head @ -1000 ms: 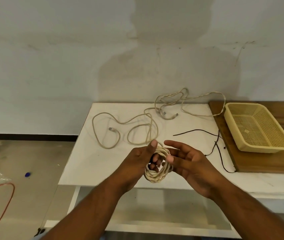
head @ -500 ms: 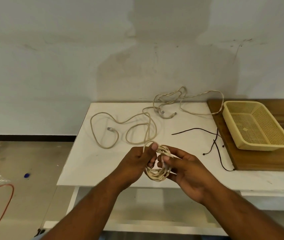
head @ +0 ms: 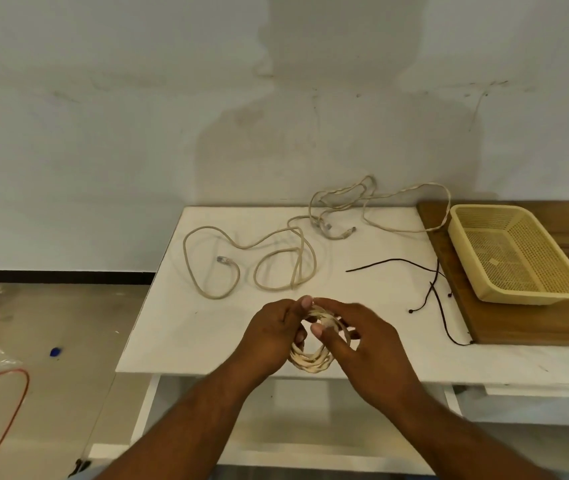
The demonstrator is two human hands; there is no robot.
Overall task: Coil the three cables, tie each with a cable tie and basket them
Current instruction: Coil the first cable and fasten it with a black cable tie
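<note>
White surface [head: 206, 327] fills most of my view, with a wooden board [head: 525, 327] lying on its right end. On that board sits the yellow mesh basket [head: 567, 292], with nothing in it that I can see. Next in size, a loose beige cable [head: 262, 244] sprawls across the left middle of the surface, and a second loose beige cable [head: 373, 197] lies tangled at the back, one loop reaching onto the board beside the basket. Thin dark ties [head: 435, 289] lie between the cables and the board. Near the front edge I see the coiled beige cable [head: 310, 362] held up between both hands: my left hand [head: 272, 330] is closed around its left side, my right hand [head: 362, 341] pinches its top strands with thumb and fingers
</note>
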